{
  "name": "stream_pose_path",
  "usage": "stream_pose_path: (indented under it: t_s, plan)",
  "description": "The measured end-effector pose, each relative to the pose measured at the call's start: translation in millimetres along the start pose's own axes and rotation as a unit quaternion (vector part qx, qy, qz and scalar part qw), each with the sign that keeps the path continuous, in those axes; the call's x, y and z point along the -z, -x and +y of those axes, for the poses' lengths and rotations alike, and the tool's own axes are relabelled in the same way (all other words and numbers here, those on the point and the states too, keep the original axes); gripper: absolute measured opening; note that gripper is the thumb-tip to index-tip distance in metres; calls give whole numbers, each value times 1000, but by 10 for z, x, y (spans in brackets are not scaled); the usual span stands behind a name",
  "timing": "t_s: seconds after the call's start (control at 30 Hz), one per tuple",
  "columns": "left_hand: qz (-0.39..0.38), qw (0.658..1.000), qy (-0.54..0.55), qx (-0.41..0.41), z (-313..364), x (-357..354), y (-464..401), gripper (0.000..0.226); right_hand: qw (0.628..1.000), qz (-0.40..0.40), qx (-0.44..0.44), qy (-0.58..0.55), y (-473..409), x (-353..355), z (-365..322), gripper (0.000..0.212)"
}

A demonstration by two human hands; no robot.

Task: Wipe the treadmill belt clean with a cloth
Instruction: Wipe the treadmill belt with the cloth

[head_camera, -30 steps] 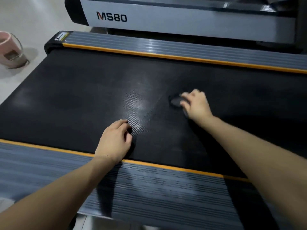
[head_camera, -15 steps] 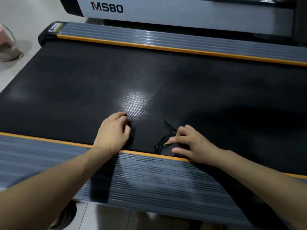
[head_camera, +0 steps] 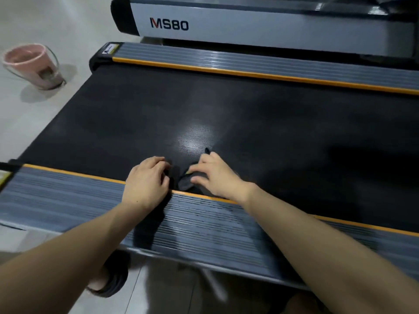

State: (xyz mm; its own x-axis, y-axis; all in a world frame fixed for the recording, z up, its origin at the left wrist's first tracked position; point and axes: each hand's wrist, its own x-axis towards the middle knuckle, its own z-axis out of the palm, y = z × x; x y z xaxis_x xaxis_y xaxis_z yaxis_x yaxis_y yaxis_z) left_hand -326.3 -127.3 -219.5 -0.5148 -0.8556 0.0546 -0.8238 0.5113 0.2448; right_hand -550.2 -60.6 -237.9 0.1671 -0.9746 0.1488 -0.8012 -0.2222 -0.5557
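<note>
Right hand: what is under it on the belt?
Under the right hand lies a dark cloth on the belt, near the closer orange edge strip. Only its left part shows; the hand covers the rest, so its full shape is hidden.
</note>
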Motion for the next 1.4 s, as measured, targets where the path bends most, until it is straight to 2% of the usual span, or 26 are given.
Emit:
stream_pose_path:
  t_s: [0.07, 0.17, 0.27, 0.37, 0.53, 0.63, 0.73, 0.9, 0.97, 1.03, 1.1, 1.17, 1.23, 1.3, 1.4]
  plan:
    - [-1, 1000, 0, 27, -117, 41, 88, 32, 1000, -4, -3, -2, 4, 15, -22, 25]
    - [-4, 999, -3, 32, -206, 51, 189, 36, 1000, -10, 9, 20, 456, 323, 238, 26]
    - [4, 1000, -8, 17, -245, 50, 175, 47, 998, -9, -39, 47, 922, 667, 569, 26]
    - [19, 999, -4, 35, -284, 24, 165, 48, 996, 5, -72, 55, 1046, 684, 604, 26]
    - [44, 996, 17, 74, -297, -78, 192, 42, 995, 40, -63, 61, 666, 389, 392, 22]
    - [54, 992, -14, 111, -314, -115, 185, 39, 998, 40, -24, 33, 23, 0, 78, 21]
    - [46, 989, -27, 140, -330, -145, 183, 39, 997, 52, -49, -9, -554, -331, -247, 21]
    - [37, 991, -33, 127, -348, -158, 172, 39, 999, 19, -13, 22, -500, -192, -61, 26]
    - [34, 991, -23, 126, -351, -156, 172, 39, 997, 52, -40, 45, -502, -90, 96, 26]
    - [29, 992, -19, 120, -367, -151, 176, 39, 986, 119, -115, 33, -555, -66, 154, 24]
    - [23, 993, -8, 116, -396, -130, 180, 37, 974, 144, -176, 14, -659, -112, 47, 23]
    - [27, 993, 18, 111, -440, -83, 177, 33, 973, 146, -177, -11, -838, -214, -179, 22]
    - [31, 994, 21, 107, -528, -6, 181, 33, 976, 161, -141, -25, -1071, -357, -423, 22]
    - [37, 994, -4, 106, -693, 29, 201, 35, 983, 146, -114, -15, -1247, -482, -580, 25]
    - [33, 993, -7, 109, -940, 26, 254, 43, 997, 37, -65, 29, -1148, -604, -595, 30]
